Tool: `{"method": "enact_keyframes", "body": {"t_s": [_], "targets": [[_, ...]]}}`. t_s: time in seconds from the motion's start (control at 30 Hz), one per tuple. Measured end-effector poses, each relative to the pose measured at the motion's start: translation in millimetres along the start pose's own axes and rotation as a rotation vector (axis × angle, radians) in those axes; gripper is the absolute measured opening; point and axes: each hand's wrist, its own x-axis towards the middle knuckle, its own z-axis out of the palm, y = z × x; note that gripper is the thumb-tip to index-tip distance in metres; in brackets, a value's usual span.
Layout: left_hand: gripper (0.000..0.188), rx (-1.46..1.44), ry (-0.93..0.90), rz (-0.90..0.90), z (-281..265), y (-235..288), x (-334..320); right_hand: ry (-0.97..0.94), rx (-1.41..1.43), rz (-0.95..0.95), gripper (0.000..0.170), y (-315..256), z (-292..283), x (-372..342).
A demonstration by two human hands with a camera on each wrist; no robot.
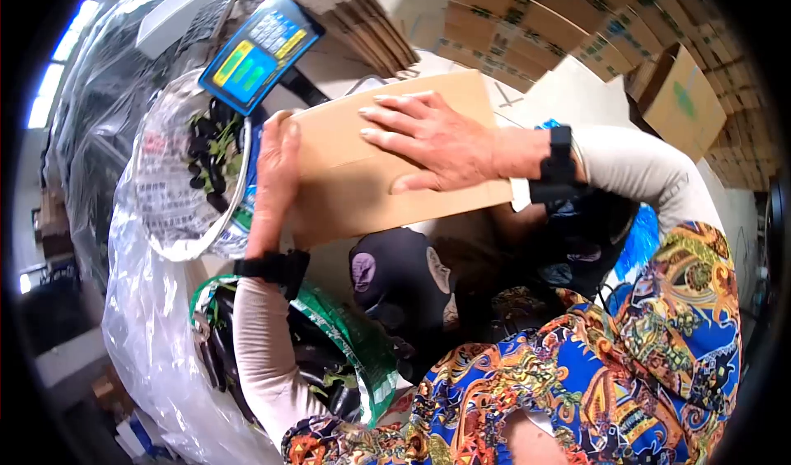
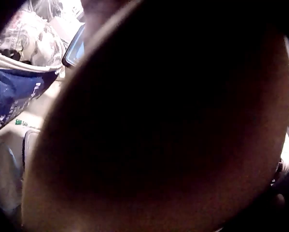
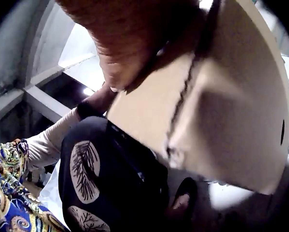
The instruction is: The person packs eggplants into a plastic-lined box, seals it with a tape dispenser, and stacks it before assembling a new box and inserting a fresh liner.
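Observation:
A plain brown cardboard box (image 1: 346,164) lies across the front of the person's body, above the knees, in the head view. The left hand (image 1: 278,168) holds its left end, with the thumb along the edge; part of the fingers is hidden. On the upper face the right hand (image 1: 437,140) rests flat, fingers spread and pointing left. From the right wrist, the box (image 3: 231,106) shows a rough edge between two faces, and the heel of the right hand (image 3: 125,48) lies against it. A large dark surface fills most of the left wrist view.
A scale display (image 1: 259,53) stands behind the box. To its left, a newspaper-lined basket (image 1: 169,193) holds eggplants (image 1: 216,148). A green-edged bag (image 1: 375,383) with more eggplants sits below the left forearm. Flattened cardboard (image 1: 354,20) and stacked cartons (image 1: 527,28) stand behind.

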Motion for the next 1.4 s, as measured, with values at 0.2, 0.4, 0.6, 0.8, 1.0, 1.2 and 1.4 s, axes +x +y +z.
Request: {"method": "enact_keyframes", "body": {"t_s": [0.2, 0.4, 0.6, 0.8, 1.0, 1.2, 1.4], "targets": [[0.039, 0.23, -0.059, -0.019, -20.1, -22.4, -5.1, 0.089, 0.41, 0.33, 0.029, 95.6, -50.3, -31.3], [0.039, 0.163, -0.023, -0.098, -20.5, -1.3, -7.7, -0.131, 0.465, 0.899, 0.038, 171.4, -14.2, -208.5], [0.044, 0.147, -0.094, -0.162, -39.1, 20.0, -15.2, -0.296, 0.243, 1.201, 0.03, 116.9, 53.8, -340.5], [0.046, 0.183, -0.097, -0.169, -43.4, 46.4, -23.3, -0.301, -0.048, 1.183, 0.044, 93.9, 73.5, -360.1], [0.048, 0.275, -0.099, -0.126, -53.5, 45.1, -22.0, -0.467, -0.294, 0.912, 0.02, 94.7, 85.2, -339.1], [0.047, 0.216, -0.067, -0.205, -53.6, 47.6, -21.1, -0.54, -0.073, 0.892, 0.024, 85.5, 85.8, -327.7], [0.046, 0.223, -0.059, -0.17, -52.7, 35.2, -20.3, -0.048, 0.311, 1.384, 0.048, 49.8, 58.0, -331.9]]}}
